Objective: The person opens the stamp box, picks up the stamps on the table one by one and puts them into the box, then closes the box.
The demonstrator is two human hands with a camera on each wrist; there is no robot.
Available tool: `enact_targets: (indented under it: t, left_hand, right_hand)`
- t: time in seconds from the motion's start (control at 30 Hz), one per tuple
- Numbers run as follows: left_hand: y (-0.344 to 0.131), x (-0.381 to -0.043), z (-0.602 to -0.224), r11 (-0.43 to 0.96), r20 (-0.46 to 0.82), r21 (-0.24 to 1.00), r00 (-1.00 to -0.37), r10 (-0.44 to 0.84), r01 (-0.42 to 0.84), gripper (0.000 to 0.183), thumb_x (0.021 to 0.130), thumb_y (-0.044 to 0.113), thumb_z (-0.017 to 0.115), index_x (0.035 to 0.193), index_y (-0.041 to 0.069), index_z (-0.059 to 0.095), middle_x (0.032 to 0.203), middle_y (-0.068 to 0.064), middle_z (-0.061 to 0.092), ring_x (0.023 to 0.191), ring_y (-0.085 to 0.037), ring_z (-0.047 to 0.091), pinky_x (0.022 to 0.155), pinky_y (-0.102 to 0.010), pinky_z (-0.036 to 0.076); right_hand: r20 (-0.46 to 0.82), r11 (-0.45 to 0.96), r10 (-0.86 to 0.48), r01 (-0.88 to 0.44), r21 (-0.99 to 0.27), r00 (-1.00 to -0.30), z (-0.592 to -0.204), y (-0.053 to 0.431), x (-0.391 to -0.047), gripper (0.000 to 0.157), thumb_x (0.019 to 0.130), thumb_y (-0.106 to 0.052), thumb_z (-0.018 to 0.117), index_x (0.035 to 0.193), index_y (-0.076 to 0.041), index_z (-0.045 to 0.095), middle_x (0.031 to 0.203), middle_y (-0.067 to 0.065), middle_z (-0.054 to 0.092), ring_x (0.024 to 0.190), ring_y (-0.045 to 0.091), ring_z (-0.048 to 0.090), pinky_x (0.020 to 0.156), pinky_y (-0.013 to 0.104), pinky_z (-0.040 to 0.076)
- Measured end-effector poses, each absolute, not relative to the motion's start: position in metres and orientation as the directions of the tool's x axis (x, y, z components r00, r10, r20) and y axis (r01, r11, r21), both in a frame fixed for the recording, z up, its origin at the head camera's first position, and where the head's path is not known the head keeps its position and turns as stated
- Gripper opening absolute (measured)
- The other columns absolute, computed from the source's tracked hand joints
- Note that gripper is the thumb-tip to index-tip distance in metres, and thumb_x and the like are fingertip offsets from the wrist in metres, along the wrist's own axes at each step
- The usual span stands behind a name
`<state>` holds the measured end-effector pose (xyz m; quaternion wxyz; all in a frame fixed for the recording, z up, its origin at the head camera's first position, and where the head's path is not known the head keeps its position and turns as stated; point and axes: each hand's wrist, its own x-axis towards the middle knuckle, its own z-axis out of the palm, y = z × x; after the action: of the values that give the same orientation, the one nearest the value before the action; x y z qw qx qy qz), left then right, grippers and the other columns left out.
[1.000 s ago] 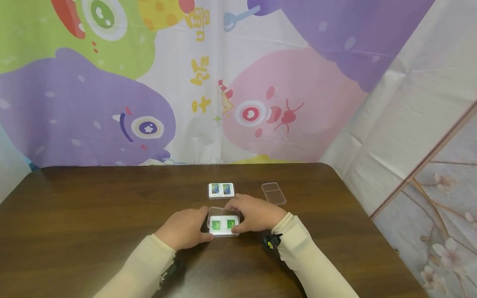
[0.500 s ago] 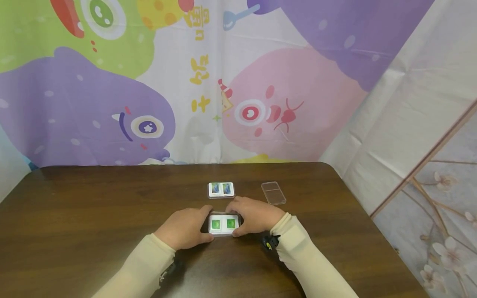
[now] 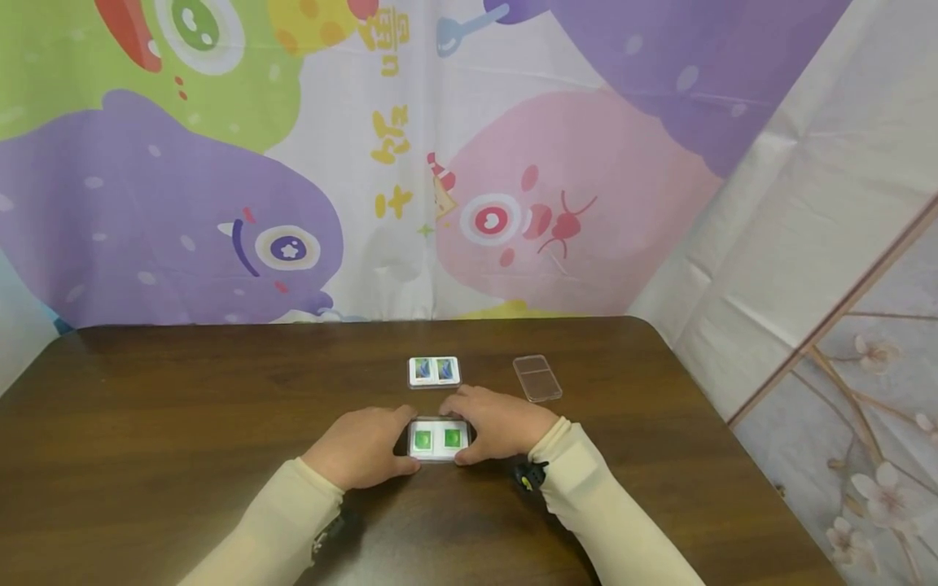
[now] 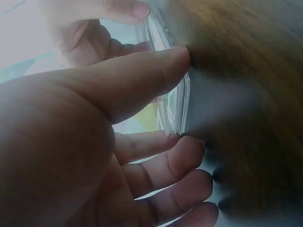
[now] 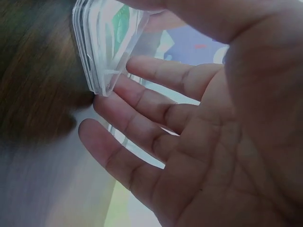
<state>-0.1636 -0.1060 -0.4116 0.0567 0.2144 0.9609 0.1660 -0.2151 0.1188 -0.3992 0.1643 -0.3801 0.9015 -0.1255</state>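
Both hands hold a clear plastic case (image 3: 438,440) on the table, one hand at each end. On its white insert are two green stamp-like squares. My left hand (image 3: 357,448) has its thumb at the near corner and its forefinger at the far one. The right hand (image 3: 504,423) grips the other end the same way. In the left wrist view the case's layered edge (image 4: 182,104) lies between thumb and forefinger. Seen from the right wrist, the case's corner (image 5: 97,61) touches the fingers, and its lid lies over the base, though a slight gap cannot be ruled out.
A second clear case (image 3: 434,371) with two blue-green pictures lies just beyond the hands. To its right is a clear plastic lid or tray (image 3: 538,378). The brown table (image 3: 183,407) ends at a cartoon-printed cloth (image 3: 381,268).
The clear lid, tilted up at the far side a second ago, has come down flat over the green squares. The right thumb has drawn back slightly to the near edge.
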Motion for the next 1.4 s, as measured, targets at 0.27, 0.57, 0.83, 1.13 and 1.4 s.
enact_targets:
  t: [0.27, 0.57, 0.83, 1.13, 1.4]
  left_hand:
    - [-0.1064, -0.1644, -0.4117, 0.848, -0.045, 0.347, -0.896, 0.441, 0.400, 0.063, 0.081, 0.036, 0.088, 0.126, 0.002, 0.061, 0.097, -0.007, 0.070, 0.082, -0.018, 0.063, 0.078, -0.046, 0.054]
    - [-0.1071, -0.1651, -0.4109, 0.853, -0.051, 0.342, -0.899, 0.435, 0.394, 0.061, 0.081, 0.036, 0.089, 0.124, 0.003, 0.062, 0.100, -0.007, 0.071, 0.085, -0.019, 0.065, 0.080, -0.046, 0.055]
    - [-0.1080, -0.1658, -0.4095, 0.853, -0.055, 0.340, -0.897, 0.438, 0.396, 0.068, 0.080, 0.038, 0.089, 0.130, 0.002, 0.060, 0.107, -0.010, 0.072, 0.091, -0.023, 0.067, 0.084, -0.048, 0.055]
    - [-0.1059, -0.1667, -0.4106, 0.838, -0.017, 0.341, -0.889, 0.458, 0.426, 0.054, 0.080, 0.035, 0.089, 0.117, 0.005, 0.064, 0.094, -0.004, 0.069, 0.079, -0.017, 0.062, 0.076, -0.045, 0.054]
    - [-0.1070, -0.1662, -0.4108, 0.852, -0.047, 0.336, -0.896, 0.441, 0.402, 0.071, 0.079, 0.037, 0.089, 0.132, 0.000, 0.059, 0.112, -0.013, 0.072, 0.095, -0.025, 0.069, 0.086, -0.048, 0.055]
  right_hand:
    - [-0.198, 0.668, -0.738, -0.656, -0.352, -0.645, -0.4001, 0.1193, -0.2162, 0.054, 0.085, -0.026, 0.086, 0.131, -0.013, 0.063, 0.117, -0.001, 0.058, 0.100, 0.012, 0.052, 0.085, 0.027, 0.048]
    - [-0.196, 0.666, -0.740, -0.661, -0.347, -0.643, -0.3993, 0.1184, -0.2160, 0.054, 0.085, -0.027, 0.085, 0.132, -0.014, 0.062, 0.119, -0.001, 0.057, 0.101, 0.012, 0.052, 0.085, 0.027, 0.049]
    - [-0.198, 0.662, -0.744, -0.661, -0.355, -0.638, -0.3988, 0.1187, -0.2161, 0.055, 0.085, -0.027, 0.085, 0.134, -0.014, 0.061, 0.119, -0.001, 0.057, 0.101, 0.013, 0.052, 0.085, 0.027, 0.048]
    - [-0.212, 0.676, -0.730, -0.642, -0.362, -0.649, -0.3990, 0.1199, -0.2164, 0.056, 0.085, -0.026, 0.085, 0.134, -0.013, 0.061, 0.118, -0.001, 0.057, 0.100, 0.013, 0.052, 0.084, 0.028, 0.048]
    - [-0.206, 0.699, -0.710, -0.642, -0.314, -0.673, -0.4028, 0.1144, -0.2147, 0.063, 0.083, -0.034, 0.087, 0.135, -0.009, 0.061, 0.119, 0.001, 0.056, 0.101, 0.013, 0.051, 0.083, 0.026, 0.048]
